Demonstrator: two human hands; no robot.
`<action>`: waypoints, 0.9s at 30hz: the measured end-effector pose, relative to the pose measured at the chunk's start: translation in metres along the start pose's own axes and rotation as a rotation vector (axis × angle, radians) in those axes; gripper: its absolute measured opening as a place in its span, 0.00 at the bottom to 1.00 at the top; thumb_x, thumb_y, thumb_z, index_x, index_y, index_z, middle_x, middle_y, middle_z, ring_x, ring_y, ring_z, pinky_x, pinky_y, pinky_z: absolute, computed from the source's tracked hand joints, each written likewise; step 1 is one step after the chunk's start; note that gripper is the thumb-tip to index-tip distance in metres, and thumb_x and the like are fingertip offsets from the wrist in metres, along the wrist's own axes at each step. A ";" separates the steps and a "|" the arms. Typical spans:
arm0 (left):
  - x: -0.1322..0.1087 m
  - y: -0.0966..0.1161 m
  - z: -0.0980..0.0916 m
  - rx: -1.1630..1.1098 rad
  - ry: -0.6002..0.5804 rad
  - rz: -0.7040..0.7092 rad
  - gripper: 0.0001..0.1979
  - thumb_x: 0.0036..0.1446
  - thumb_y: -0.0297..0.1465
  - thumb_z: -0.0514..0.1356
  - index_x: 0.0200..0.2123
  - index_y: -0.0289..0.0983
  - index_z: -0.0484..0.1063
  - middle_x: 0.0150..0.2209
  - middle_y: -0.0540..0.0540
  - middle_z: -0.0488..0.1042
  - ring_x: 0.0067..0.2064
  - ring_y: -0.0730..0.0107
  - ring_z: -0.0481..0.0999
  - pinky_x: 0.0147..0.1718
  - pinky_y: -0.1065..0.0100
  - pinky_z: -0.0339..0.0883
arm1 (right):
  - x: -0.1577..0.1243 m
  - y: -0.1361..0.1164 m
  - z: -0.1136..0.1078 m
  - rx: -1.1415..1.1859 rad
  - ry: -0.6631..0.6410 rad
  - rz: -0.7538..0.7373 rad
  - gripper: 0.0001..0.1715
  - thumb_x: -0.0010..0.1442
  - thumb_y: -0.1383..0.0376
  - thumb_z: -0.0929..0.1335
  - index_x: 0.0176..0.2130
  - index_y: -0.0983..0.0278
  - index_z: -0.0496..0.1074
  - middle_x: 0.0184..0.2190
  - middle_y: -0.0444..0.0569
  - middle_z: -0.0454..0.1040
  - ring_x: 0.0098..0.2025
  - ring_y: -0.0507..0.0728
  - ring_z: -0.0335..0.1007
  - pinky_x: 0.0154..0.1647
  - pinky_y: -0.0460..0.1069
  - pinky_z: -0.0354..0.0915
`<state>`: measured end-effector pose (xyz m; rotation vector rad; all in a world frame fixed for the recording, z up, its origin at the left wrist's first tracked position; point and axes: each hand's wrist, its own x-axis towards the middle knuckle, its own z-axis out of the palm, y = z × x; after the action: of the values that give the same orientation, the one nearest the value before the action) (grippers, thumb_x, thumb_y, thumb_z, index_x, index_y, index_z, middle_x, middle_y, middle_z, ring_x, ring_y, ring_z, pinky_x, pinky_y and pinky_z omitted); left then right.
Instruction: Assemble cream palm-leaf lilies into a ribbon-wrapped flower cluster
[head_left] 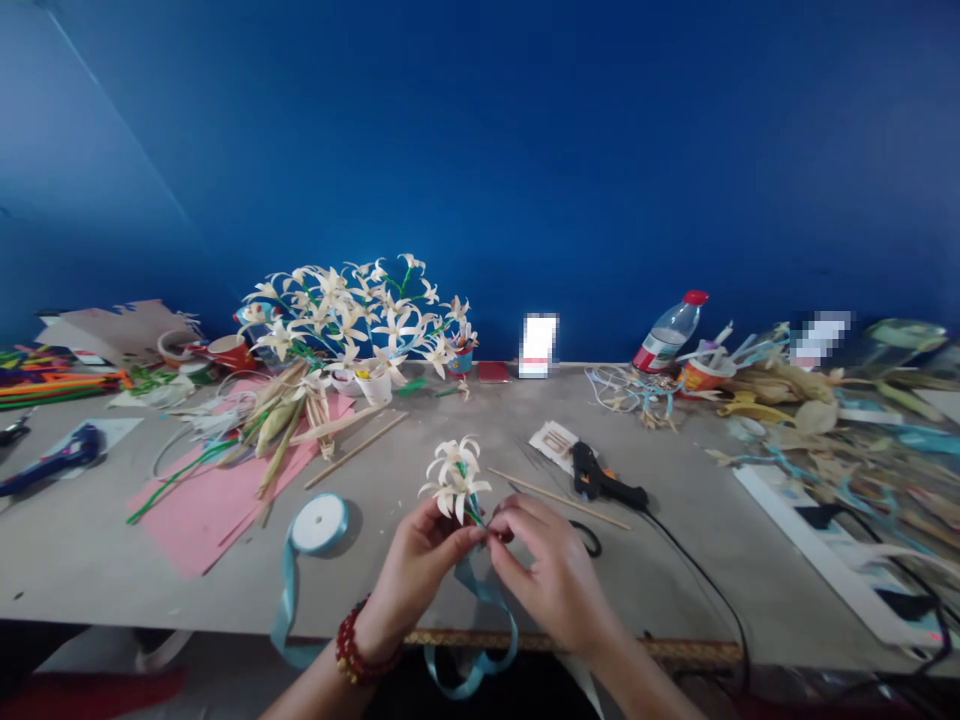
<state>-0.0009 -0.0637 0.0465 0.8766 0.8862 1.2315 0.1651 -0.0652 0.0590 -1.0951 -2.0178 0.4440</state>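
Observation:
In the middle of the head view, a small bunch of cream artificial flowers (456, 478) stands upright above my fingers. My left hand (427, 555) is closed around its green stem, thumb pressed toward the right. Close against it, my right hand (544, 560) is pinched at the stem's base, where a light blue ribbon (491, 595) meets the fingers. What exactly the right fingertips hold is partly hidden. The ribbon loops down over the table edge and runs left to a ribbon roll (320, 523) lying on the table.
A black glue gun (604, 478) with its cord lies right of my hands, near a thin wooden stick (559, 498) and partly hidden scissors (586, 538). Many finished flowers (360, 310) stand at the back. Pink paper (195, 510) lies left, a power strip (825, 560) right.

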 end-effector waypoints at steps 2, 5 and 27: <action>0.000 0.003 -0.003 0.023 -0.008 0.001 0.09 0.47 0.30 0.72 0.31 0.35 0.77 0.30 0.49 0.79 0.34 0.72 0.75 0.37 0.71 0.70 | 0.002 -0.002 -0.001 0.019 -0.016 0.010 0.08 0.60 0.72 0.64 0.30 0.61 0.66 0.30 0.47 0.71 0.36 0.57 0.69 0.38 0.50 0.63; 0.000 0.008 -0.008 0.045 -0.071 -0.028 0.11 0.48 0.30 0.71 0.36 0.35 0.78 0.34 0.46 0.80 0.39 0.67 0.77 0.43 0.67 0.70 | 0.006 -0.003 -0.003 0.080 -0.061 0.027 0.08 0.61 0.71 0.65 0.30 0.61 0.66 0.30 0.46 0.71 0.35 0.56 0.68 0.37 0.50 0.63; -0.004 0.016 -0.018 0.333 -0.128 -0.009 0.14 0.55 0.41 0.66 0.29 0.36 0.71 0.23 0.54 0.63 0.23 0.78 0.57 0.22 0.74 0.52 | 0.012 0.000 0.001 0.327 -0.126 0.095 0.07 0.60 0.69 0.67 0.28 0.62 0.69 0.31 0.45 0.72 0.35 0.55 0.71 0.38 0.48 0.65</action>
<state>-0.0245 -0.0648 0.0545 1.2012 1.0066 1.0219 0.1602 -0.0551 0.0642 -0.9803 -1.9176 0.8778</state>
